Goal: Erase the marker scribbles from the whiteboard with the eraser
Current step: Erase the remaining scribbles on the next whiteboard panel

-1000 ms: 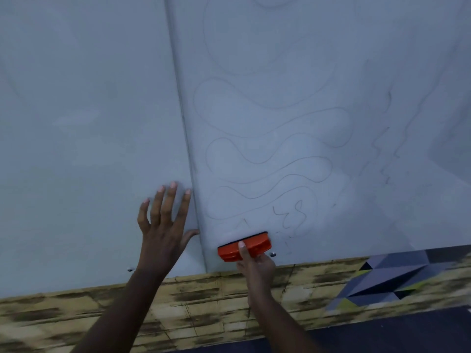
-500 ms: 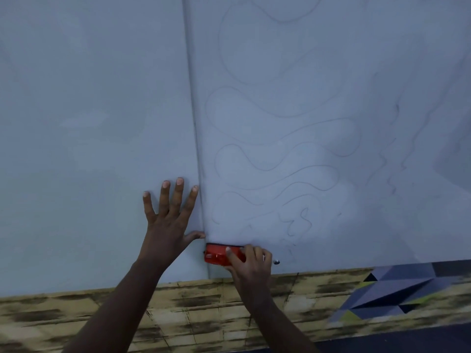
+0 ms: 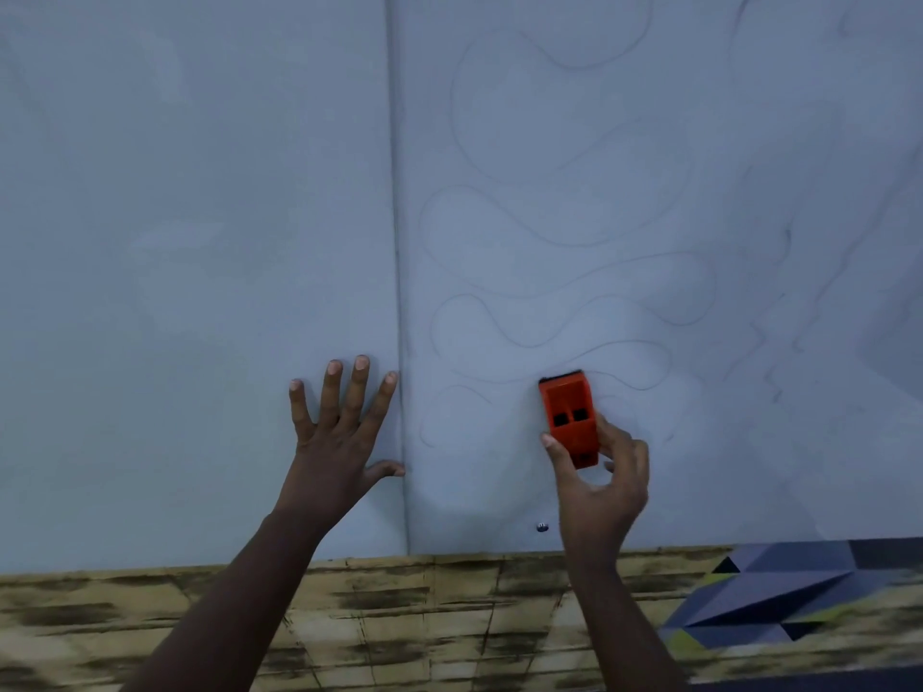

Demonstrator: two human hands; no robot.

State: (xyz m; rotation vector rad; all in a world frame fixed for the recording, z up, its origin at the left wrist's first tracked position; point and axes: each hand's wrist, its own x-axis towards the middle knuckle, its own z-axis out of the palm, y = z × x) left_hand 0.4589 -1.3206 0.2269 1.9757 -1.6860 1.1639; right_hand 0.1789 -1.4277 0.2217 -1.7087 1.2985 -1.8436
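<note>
The whiteboard (image 3: 724, 467) fills most of the view, made of two panels joined at a vertical seam (image 3: 399, 242). Faint wavy marker scribbles (image 3: 564, 287) loop across the right panel above the eraser; darker squiggles (image 3: 784, 252) run down the far right. My right hand (image 3: 599, 486) grips the orange eraser (image 3: 569, 417), which stands upright against the lower right panel, its dark felt edge on top. My left hand (image 3: 344, 427) lies flat on the left panel with fingers spread, thumb touching the seam.
Under the board runs a wall band with a yellow-and-black brick pattern (image 3: 399, 616). A grey, black and yellow geometric patch (image 3: 779, 596) sits at the lower right. A small screw head (image 3: 542, 527) shows near the board's bottom edge.
The eraser went from lying level at the board's bottom edge near the seam to standing upright, higher and further right. The small dark squiggle above the bottom edge is gone. My left hand stayed put.
</note>
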